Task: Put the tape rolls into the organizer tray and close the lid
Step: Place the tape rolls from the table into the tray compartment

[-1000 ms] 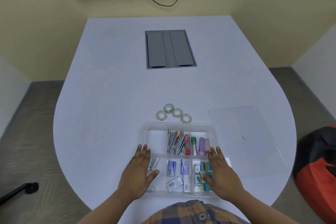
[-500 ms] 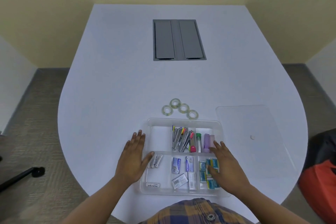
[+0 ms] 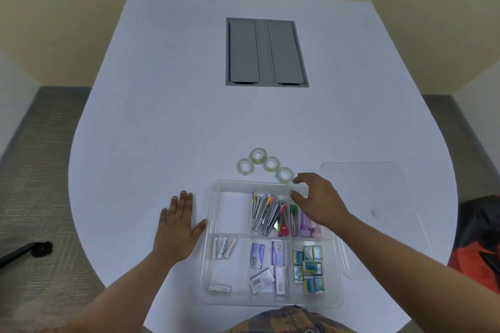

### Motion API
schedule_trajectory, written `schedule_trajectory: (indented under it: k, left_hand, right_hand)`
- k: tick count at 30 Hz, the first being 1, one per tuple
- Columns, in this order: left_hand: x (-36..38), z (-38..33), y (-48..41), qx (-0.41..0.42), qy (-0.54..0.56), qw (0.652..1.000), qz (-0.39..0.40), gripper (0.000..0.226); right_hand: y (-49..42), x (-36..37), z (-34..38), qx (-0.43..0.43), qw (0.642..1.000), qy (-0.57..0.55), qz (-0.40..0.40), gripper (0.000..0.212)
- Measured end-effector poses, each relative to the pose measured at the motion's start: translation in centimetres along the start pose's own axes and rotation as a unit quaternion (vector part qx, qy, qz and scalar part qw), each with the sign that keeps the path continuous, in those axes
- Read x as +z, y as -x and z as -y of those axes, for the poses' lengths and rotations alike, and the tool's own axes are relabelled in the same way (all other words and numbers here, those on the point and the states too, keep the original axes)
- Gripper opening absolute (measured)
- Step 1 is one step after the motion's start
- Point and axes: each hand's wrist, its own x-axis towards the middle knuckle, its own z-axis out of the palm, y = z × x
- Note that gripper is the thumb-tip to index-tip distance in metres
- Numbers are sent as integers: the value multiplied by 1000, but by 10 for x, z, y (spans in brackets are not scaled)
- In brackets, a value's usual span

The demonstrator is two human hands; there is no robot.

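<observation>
Right hand [image 3: 320,201] open, fingers spread, holding nothing, above tray [image 3: 213,265] far rim, nearly at nearest of four tape rolls [image 3: 285,173]. Left hand [image 3: 177,227] flat on table [image 3: 162,116], empty. Rolls lie flat just beyond tray; lid [image 3: 378,197] to right. Rolls likely light, stiff, slick-sided: pinch through core and outer edge.
</observation>
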Motion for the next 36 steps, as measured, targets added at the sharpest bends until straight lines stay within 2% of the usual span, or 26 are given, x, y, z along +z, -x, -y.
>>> schedule_trajectory:
  k: [8,12,17,21,23,27,31,34,36]
  left_hand:
    - [17,1,-4,4,-20,999,25,102]
    - [20,6,-9,2,-21,999,37,102]
    - [21,8,-11,-1,-36,997,61,103]
    - [21,7,-11,-5,-45,997,63,101]
    - [21,7,-8,-7,-44,997,60,100]
    - [21,8,-6,-10,-33,998,50,98]
    - [22,10,4,-8,-43,998,50,97]
    - [23,11,3,-10,-30,999,40,95]
    - [23,10,-2,-7,-39,999,37,95]
  right_hand:
    - [-66,7,-10,129,990,35,48,40]
    - [-85,19,-8,176,982,50,52,46]
    - [-98,25,2,234,963,82,105,59]
    - [-104,27,5,259,955,98,105,49]
    - [-105,29,6,256,956,107,93,42]
    - [-100,26,7,233,966,102,55,45]
    - [-74,20,10,150,984,92,4,44]
    - [-52,22,18,91,995,32,-27,40]
    - [-38,21,28,64,997,-9,-31,44]
